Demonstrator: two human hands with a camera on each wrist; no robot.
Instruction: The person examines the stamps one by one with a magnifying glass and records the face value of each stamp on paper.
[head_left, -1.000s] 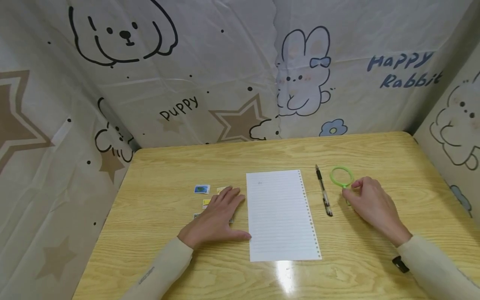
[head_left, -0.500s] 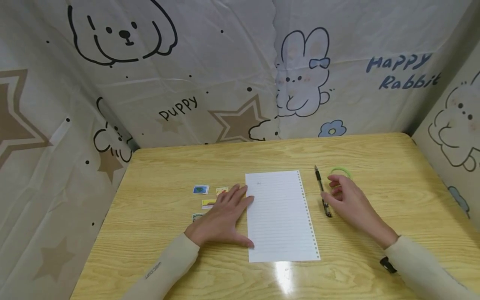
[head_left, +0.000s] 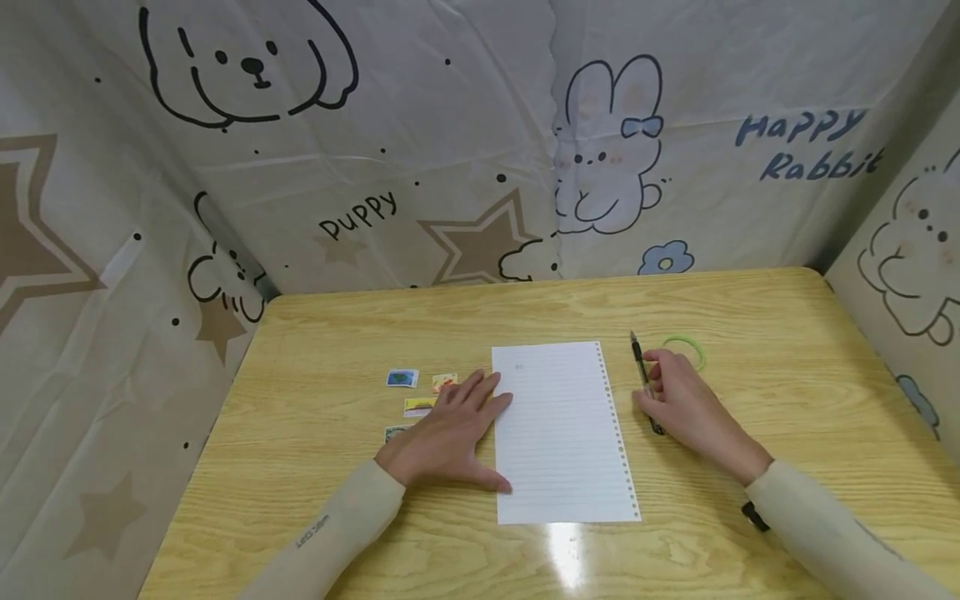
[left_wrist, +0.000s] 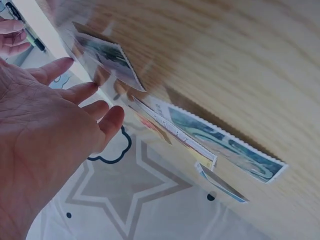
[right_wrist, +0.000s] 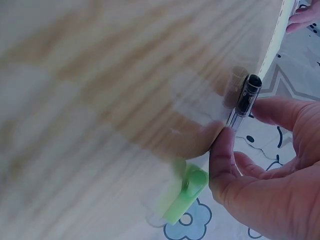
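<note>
A black-and-clear pen (head_left: 638,358) lies on the table to the right of a lined sheet of paper (head_left: 562,433). My right hand (head_left: 690,408) is at the pen, thumb on one side and curled fingers on the other. The right wrist view shows the pen (right_wrist: 245,102) between thumb and fingertips. My left hand (head_left: 450,433) spreads its fingers, with fingertips and thumb over the sheet's left edge. By it lie several stamps, among them a blue stamp (head_left: 402,378) and a yellow stamp (head_left: 417,407); the hand partly covers some.
A green magnifying glass (head_left: 696,343) lies behind the right hand, its handle (right_wrist: 187,192) showing in the right wrist view. The wooden table (head_left: 337,333) meets a cloth wall with cartoon prints (head_left: 450,100) at the back and sides.
My right hand has moved left from the magnifying glass's handle to the pen, which it now pinches. The left hand has shifted slightly right onto the sheet's edge, uncovering more of the stamps.
</note>
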